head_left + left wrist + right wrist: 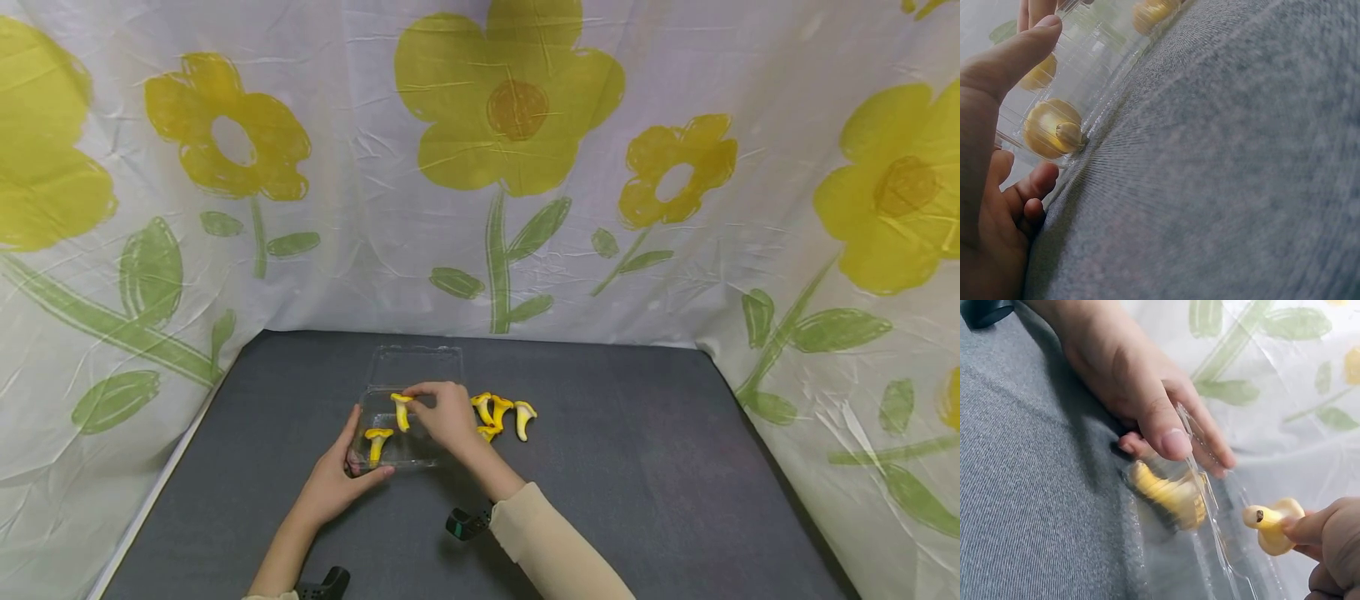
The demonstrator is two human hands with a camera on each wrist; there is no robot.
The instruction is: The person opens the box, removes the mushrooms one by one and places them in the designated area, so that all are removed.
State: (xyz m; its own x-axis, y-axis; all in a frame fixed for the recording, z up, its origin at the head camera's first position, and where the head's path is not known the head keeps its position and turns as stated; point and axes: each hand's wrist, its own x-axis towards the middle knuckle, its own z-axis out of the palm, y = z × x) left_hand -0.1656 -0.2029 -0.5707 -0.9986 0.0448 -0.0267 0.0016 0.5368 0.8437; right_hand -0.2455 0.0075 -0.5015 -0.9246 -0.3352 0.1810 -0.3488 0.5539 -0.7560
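Observation:
A clear plastic clamshell box (420, 454) stands on the table with its lid (417, 365) folded back. My left hand (337, 479) holds the box at its near left corner, thumb (1160, 422) on the rim and fingers along the outside. Inside, on the left, lies one yellow chanterelle mushroom (377, 446), seen through the wall in the left wrist view (1052, 128). Over the box my right hand (448, 417) pinches another chanterelle (402, 411) between thumb and fingertips; its stem end faces the camera in the right wrist view (1275, 525).
To the right of the box, several more yellow chanterelles (501, 408) lie in a loose group, one (523, 421) slightly apart. A dark grey cloth covers the table (637, 467). A white curtain (360, 250) with printed yellow flowers hangs around the back and sides.

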